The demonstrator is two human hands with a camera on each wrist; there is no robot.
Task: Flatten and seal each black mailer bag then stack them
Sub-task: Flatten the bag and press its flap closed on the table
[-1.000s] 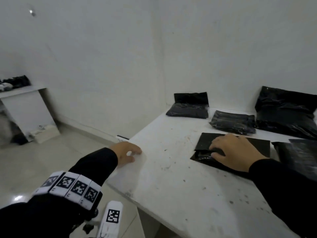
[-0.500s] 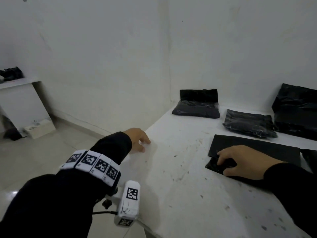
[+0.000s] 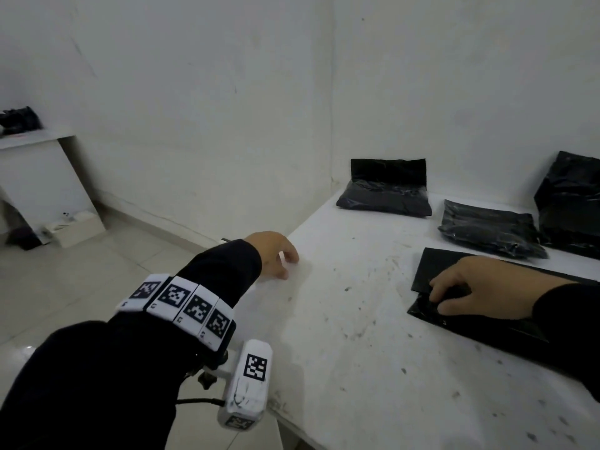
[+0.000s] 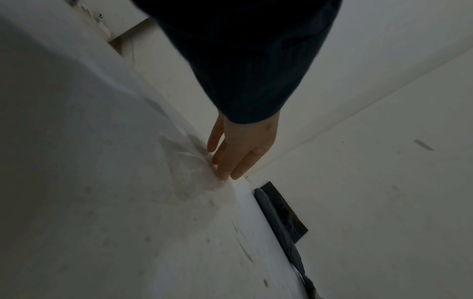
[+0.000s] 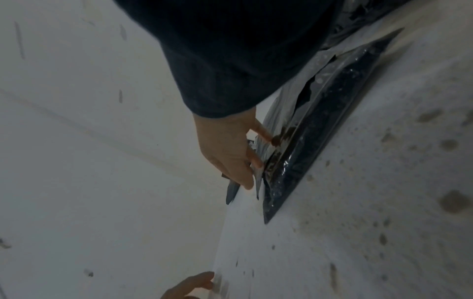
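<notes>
A flat black mailer bag (image 3: 461, 324) lies on the white table (image 3: 341, 319) at the right, its flap (image 3: 435, 264) folded over. My right hand (image 3: 470, 297) rests on the bag's left end with bent fingers pressing down on the fold. In the right wrist view the fingertips (image 5: 256, 161) and thumb press the shiny bag (image 5: 302, 153) flat. My left hand (image 3: 279, 254) sits at the table's left edge, away from the bag. Its straight fingers (image 4: 227, 161) touch the tabletop and hold nothing.
Three filled black bags lie along the back wall: one in the corner (image 3: 386, 198) with its flap standing up, a second (image 3: 487, 228) beside it, a larger one (image 3: 571, 206) at far right. Left of the table is tiled floor and a low white shelf (image 3: 35, 138).
My right hand has slid along the bag to its near left end. The left hand stays at the table edge. The head view has swung left.
</notes>
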